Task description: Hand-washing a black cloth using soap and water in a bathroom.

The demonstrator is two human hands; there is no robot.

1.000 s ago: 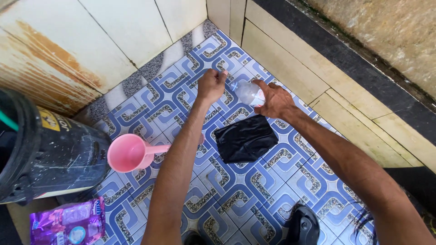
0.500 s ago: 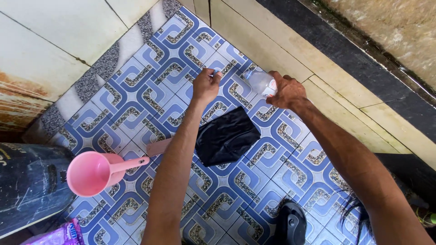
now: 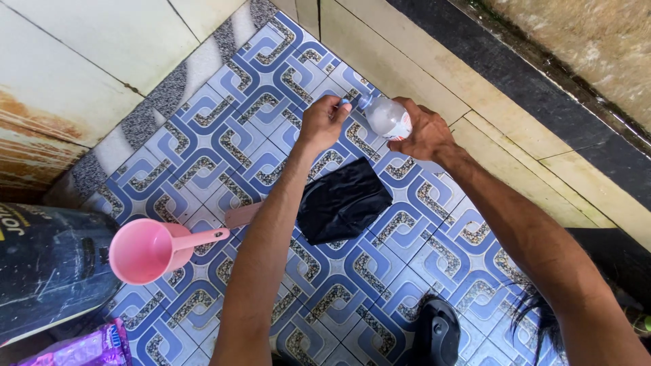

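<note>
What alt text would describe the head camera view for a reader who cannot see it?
Above a blue patterned tile floor, the right hand holds a small clear plastic bottle while the left hand grips its cap. Black plastic bag lies below; pink dipper rests left.

Blue-and-white patterned floor tiles [image 3: 224, 146], cream wall tiles [image 3: 88, 47], daylight from above.

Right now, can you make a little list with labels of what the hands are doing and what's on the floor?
right hand: holds a small clear plastic bottle, tilted
left hand: fingers pinched at the bottle's neck, by a small blue cap
below the hands: black plastic bag lying flat on the blue patterned floor
left side: pink scoop beside a dark bucket
bottom corner: purple packet
</note>
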